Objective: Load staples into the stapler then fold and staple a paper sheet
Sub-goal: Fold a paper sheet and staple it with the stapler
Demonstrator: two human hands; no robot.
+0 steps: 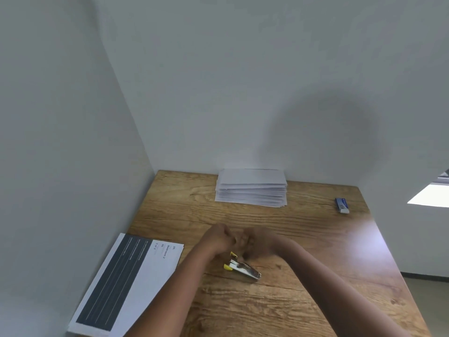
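Both forearms reach in over the table [315, 239]; the left hand [220, 237] and right hand [255, 239] meet knuckle to knuckle, fingers curled — whether they pinch anything, I cannot tell. Just below them lies the stapler [243, 267], amid bare wood. A folded stack [251, 188] hugs the far edge — a printed sheet [128, 285] overhangs the left one.

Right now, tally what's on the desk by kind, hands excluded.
Stapler: 1
Staple box: 1
Stack of folded white sheets: 1
Printed sheet with dark panel: 1
Total: 4 on the wooden desk. Anything small held between the hands is too blurred to count.
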